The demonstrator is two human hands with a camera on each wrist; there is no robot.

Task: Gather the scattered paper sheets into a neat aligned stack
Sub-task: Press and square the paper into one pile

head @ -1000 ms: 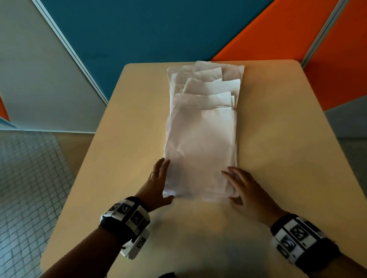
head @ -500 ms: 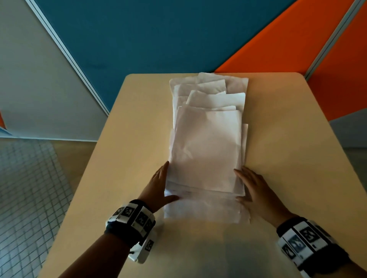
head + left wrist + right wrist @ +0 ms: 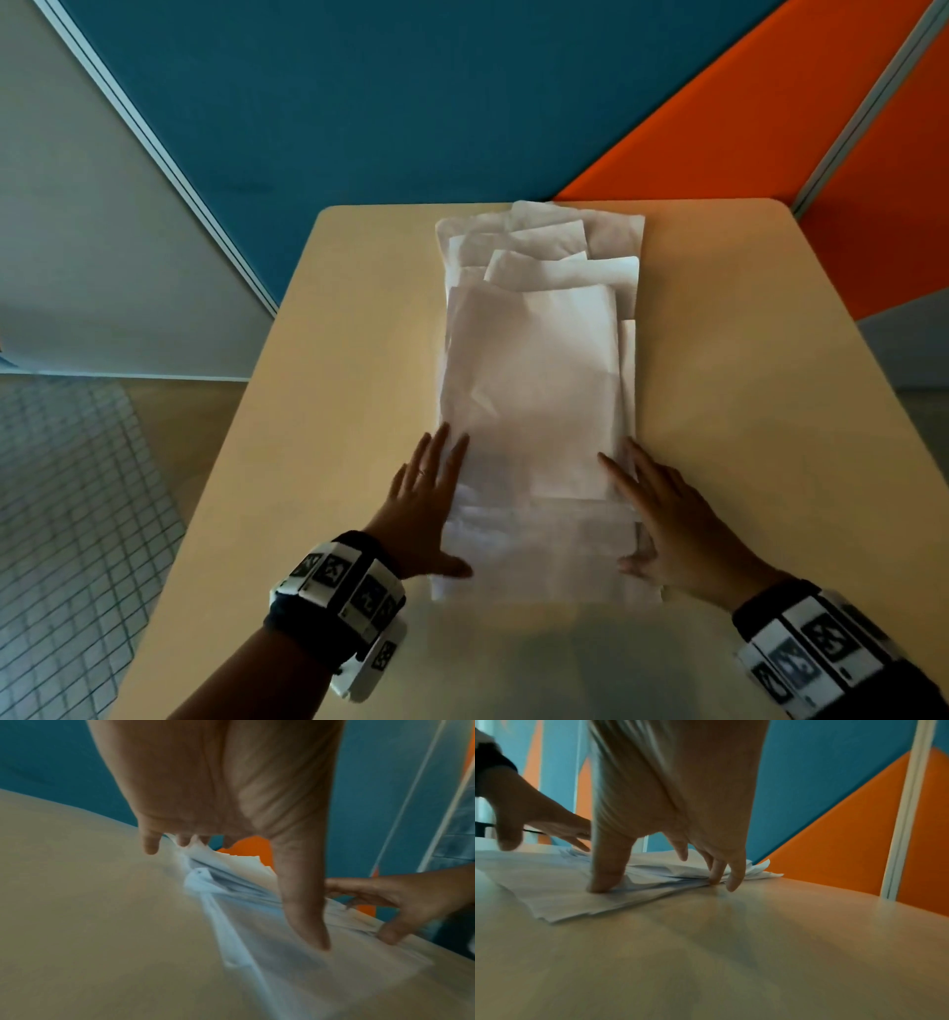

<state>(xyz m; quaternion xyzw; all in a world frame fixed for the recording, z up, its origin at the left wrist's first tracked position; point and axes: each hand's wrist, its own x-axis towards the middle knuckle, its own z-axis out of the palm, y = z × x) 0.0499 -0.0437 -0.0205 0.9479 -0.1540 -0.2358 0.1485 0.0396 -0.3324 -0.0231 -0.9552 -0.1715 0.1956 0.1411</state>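
Several white paper sheets (image 3: 534, 390) lie overlapped in a long strip down the middle of the beige table (image 3: 744, 411), fanned out toward the far edge. My left hand (image 3: 429, 506) lies flat along the strip's left edge, fingers straight, thumb (image 3: 306, 921) pressing the near sheets (image 3: 295, 953). My right hand (image 3: 667, 519) lies flat along the right edge, fingers straight. In the right wrist view its thumb (image 3: 608, 870) presses down on the sheets (image 3: 552, 882) and its fingertips (image 3: 734, 880) touch the paper's side.
Blue and orange wall panels (image 3: 411, 103) stand just behind the table's far edge. A tiled floor (image 3: 67, 488) lies to the left of the table. Bare tabletop shows on both sides of the paper strip.
The top sheet has slid away from me over the pile, uncovering lower sheets near my hands. Both hands stay at the strip's sides, fingers now stretched further forward.
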